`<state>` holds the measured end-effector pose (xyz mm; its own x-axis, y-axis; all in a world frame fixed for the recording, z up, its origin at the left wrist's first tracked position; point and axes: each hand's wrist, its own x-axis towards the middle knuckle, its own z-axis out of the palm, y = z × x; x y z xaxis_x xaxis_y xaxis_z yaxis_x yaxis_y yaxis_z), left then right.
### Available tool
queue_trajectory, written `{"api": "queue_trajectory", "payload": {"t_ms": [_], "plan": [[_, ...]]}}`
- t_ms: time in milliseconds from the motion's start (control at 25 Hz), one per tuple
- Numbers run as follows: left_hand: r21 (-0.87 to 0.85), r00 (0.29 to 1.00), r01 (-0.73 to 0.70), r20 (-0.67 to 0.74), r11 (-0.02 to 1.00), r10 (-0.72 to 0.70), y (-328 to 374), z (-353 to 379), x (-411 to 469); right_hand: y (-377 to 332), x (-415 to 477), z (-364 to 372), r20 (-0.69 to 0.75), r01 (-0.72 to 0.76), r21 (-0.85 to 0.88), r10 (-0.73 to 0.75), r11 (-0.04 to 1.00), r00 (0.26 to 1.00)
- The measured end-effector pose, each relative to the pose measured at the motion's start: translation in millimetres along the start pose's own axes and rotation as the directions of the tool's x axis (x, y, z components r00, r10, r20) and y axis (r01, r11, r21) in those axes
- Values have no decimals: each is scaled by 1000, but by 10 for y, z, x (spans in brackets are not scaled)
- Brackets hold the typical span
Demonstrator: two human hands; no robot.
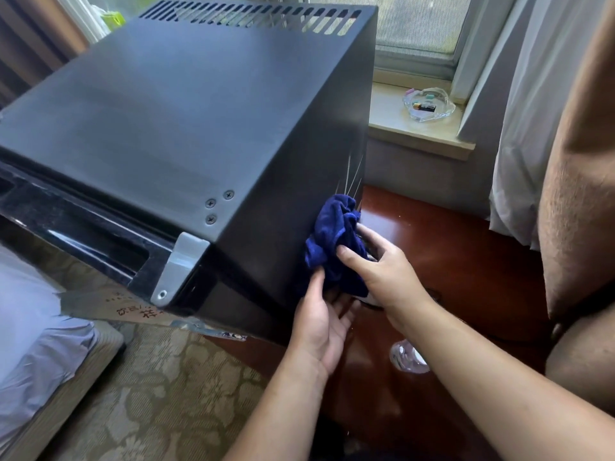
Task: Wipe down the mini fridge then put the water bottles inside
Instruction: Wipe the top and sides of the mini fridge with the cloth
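Fridge body first: the mini fridge point(186, 128) is seen standing on a red-brown wooden table point(466, 261), black, boxy, sheet-metal skinned, with vent slots along the far top edge and a silver hinge bracket point(181, 264) at the near corner. It is judged heavy and rigid; it should not shift under wiping pressure, and the flat panels can be pressed firmly. The glossy door front point(83, 224) is judged more prone to smears than the matte casing.

Cloth next: a dark blue cloth point(336, 241) is held bunched against the fridge's right side panel, low down near the front corner. It is soft and limp and is best kept wadded in the palm so a thick pad meets the metal.

Right hand point(382, 271) is closed around the cloth from the outside, thumb on top. Left hand point(324, 321) is loosely cupped beneath, thumb touching the cloth's lower edge, fingers partly spread.

Bottle last: what is possibly a clear water bottle point(407, 356) is glimpsed on the table under the right forearm; mostly hidden. If so, it is judged light, smooth and easily dented, best taken around the middle.
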<state>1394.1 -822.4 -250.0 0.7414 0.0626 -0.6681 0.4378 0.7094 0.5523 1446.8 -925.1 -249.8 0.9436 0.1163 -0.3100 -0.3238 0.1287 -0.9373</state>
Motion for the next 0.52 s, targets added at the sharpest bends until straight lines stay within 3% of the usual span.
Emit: {"api": "queue_trajectory", "payload": {"t_ms": [200,520], "plan": [[-50,999,26,-35,998,-28,4,141,153,-91,238,-9,-11,11,-51,-12,999,1000],[-159,991,2,132,987,19,415,1175,743,-825,1054,-177,-148,330,-260,-376,907,915]]}}
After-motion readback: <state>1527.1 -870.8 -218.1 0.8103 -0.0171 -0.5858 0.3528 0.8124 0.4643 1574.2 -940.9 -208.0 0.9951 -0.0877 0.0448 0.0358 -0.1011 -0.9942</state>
